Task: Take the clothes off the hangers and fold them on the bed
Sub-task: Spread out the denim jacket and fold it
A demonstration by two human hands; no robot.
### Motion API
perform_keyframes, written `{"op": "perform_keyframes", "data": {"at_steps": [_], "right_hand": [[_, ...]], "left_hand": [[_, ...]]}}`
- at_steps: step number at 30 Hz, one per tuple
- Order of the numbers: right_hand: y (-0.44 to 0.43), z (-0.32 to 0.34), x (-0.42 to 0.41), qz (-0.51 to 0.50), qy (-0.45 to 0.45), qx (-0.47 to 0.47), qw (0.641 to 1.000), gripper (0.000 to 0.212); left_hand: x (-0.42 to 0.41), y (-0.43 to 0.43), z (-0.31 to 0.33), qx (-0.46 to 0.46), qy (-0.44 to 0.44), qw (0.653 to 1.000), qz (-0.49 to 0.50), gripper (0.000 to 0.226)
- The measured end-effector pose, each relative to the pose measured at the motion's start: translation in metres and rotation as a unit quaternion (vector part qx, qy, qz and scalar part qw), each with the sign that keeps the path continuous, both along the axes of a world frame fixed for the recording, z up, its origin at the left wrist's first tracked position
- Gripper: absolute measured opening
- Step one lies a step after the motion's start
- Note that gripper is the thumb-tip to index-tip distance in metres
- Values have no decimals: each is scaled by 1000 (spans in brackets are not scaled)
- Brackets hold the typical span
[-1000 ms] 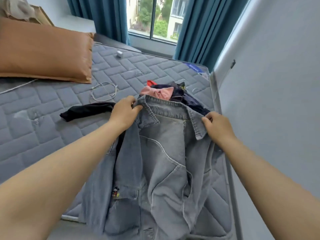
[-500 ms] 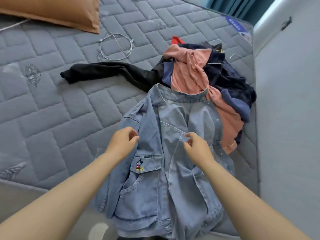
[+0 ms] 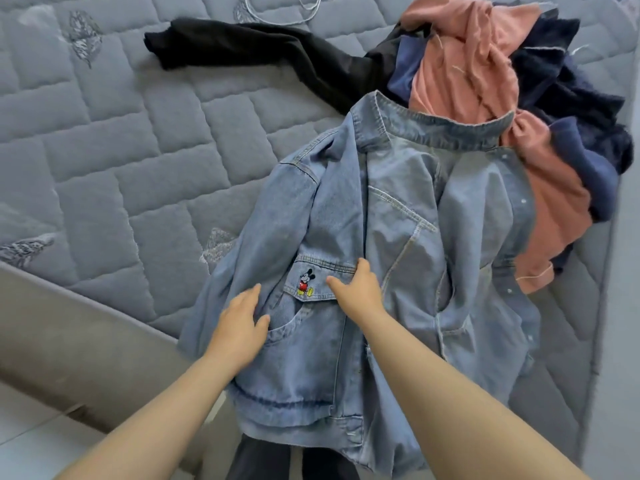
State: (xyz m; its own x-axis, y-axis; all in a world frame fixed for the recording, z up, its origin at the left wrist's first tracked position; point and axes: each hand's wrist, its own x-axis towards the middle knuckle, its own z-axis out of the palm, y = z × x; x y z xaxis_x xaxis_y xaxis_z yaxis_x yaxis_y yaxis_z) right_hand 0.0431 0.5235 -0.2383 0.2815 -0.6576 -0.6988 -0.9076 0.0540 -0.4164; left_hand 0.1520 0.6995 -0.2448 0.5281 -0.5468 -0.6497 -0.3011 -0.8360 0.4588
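- Jacket (image 3: 408, 209), blue denim, lies open-fronted at the bed's (image 3: 104, 150) near edge, with its hem hanging over.
- A Mickey Mouse figure (image 3: 305, 281) is stitched on its pocket flap (image 3: 323, 270).
- Left hand (image 3: 239, 327) is pressed flat on the jacket beside the pocket, fingers straight.
- Right hand (image 3: 358, 292) is on the flap with the thumb spread; I cannot tell whether its fingers pinch the cloth.
- Pile (image 3: 485, 64) of pink, navy and black clothes lies by the right edge, touching the collar.

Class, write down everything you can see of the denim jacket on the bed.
The denim jacket is light blue and faded, lying front up and rumpled on the grey quilted mattress, collar farthest from the person, hem hanging over the edge. A pocket flap bears a cartoon mouse patch. Its collar overlaps a pink garment. The left hand and right hand rest on its front.
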Motion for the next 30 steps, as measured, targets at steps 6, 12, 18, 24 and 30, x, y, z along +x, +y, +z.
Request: {"op": "perform_keyframes", "data": {"at_steps": [6, 12, 18, 24, 30], "right_hand": [[-14, -4, -20, -11, 6, -2, 1000, 10], [-35, 23, -68, 49, 12, -48, 998, 10], [-19, 43, -27, 137, -85, -19, 987, 25], [-10, 35, 41, 88, -138, 26, 986, 30], [-18, 4, 136, -7, -126, 48, 991, 41]], "left_hand": [[18, 3, -2, 137, -53, 988, -37, 82], [22, -2, 13, 80, -99, 992, -16, 67], [0, 0, 30, 31, -140, 981, 130, 55], [27, 3, 7, 82, -76, 985, 129, 83], [68, 25, -24, 122, -67, 987, 74, 21]]}}
